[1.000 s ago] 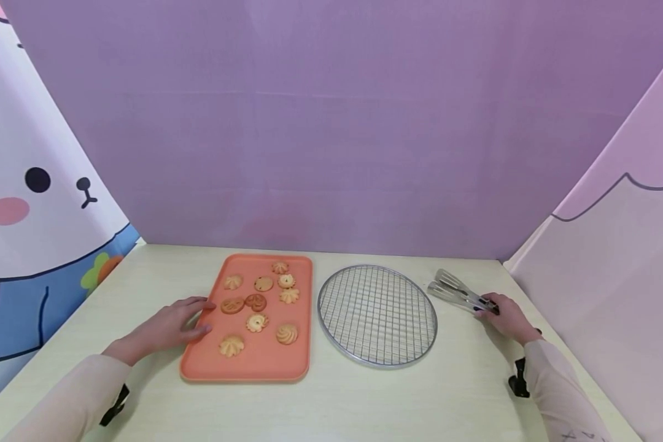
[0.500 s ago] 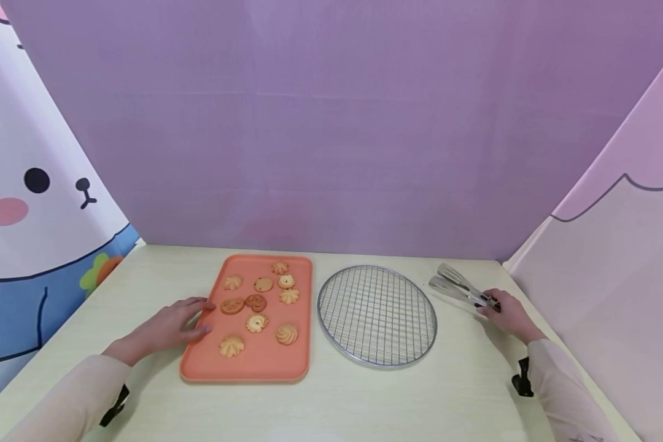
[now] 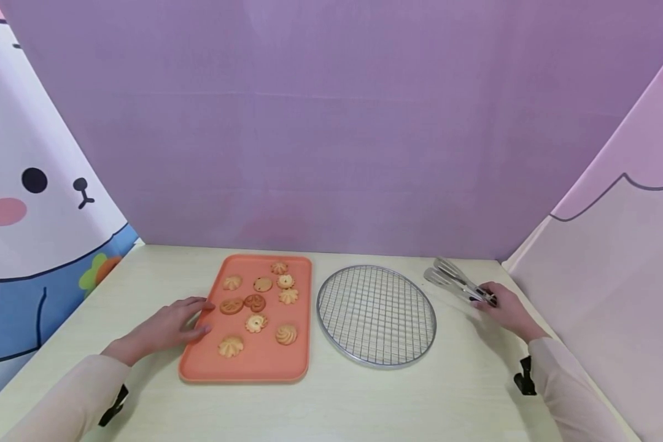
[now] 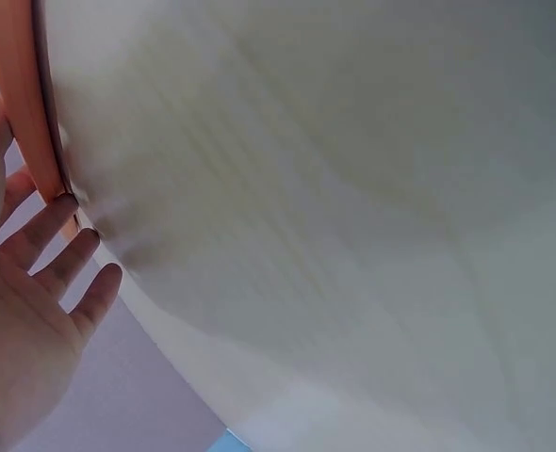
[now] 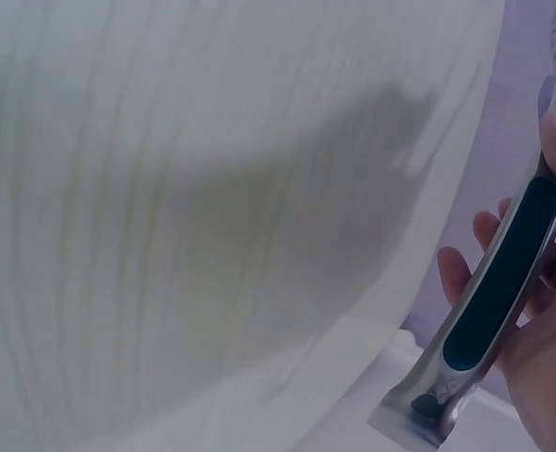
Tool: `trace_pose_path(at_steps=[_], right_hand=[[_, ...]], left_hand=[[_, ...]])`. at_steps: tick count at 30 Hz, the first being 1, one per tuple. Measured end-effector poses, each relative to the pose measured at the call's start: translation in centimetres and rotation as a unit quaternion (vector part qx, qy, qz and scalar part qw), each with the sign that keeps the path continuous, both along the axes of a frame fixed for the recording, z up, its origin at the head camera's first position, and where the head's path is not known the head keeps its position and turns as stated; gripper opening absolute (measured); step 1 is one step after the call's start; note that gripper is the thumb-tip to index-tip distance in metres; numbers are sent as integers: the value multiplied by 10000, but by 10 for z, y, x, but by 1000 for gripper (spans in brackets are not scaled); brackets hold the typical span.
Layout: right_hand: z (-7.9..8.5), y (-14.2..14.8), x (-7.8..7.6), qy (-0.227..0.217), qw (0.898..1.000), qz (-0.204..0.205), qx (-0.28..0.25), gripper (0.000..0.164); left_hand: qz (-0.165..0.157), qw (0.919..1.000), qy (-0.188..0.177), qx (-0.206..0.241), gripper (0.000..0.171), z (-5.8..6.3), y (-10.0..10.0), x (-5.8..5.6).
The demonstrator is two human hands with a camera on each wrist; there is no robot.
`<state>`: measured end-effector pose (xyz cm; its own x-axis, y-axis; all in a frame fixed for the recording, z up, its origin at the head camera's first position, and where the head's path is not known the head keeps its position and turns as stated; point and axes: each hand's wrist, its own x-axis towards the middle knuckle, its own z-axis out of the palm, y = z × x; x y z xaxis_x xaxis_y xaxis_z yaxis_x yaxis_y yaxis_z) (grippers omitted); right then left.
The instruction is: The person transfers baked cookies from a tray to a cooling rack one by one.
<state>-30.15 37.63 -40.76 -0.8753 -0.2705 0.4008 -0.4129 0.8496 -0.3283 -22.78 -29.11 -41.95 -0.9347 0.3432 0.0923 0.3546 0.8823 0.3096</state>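
On the left lies an orange rectangular tray [image 3: 259, 367] bearing several cookies [image 3: 231, 346] in swirled, ring and pretzel shapes. My left hand [image 3: 168, 325] rests at its left side, fingertips and thumb over the rim. In the left wrist view, relaxed fingers [image 4: 47, 259] lie along the outer edge of the tray [image 4: 19, 89]. At the right, my right hand [image 3: 508, 310] grips metal serving tongs [image 3: 454, 282] by the handle, their slotted ends spread apart and directed left and away. The right wrist view shows a dark inlay on the tongs [image 5: 506, 273].
A round wire cooling rack [image 3: 376, 316] with a metal rim lies between the tray and the tongs. A pale wooden table [image 3: 364, 402] carries everything. Behind it hangs a purple cloth backdrop [image 3: 331, 141]; printed panels [image 3: 38, 233] stand at both sides.
My right hand has moved slightly up and away with the tongs, whose ends have shifted a little left and upward. My left hand stays at the tray, and the cookies and rack have not moved.
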Motion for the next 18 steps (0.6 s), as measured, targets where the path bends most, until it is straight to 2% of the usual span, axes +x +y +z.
trace_pose_path(at_steps=[12,18], right_hand=[[6,-19,2,122,9995,287,-88,34],[9,-29,5,-59,9991,413,-72,33]], left_hand=[[-63,9999,130,13,52,-2,-1,-1],[-25,10000,0,3,55,-1,-1,-1]])
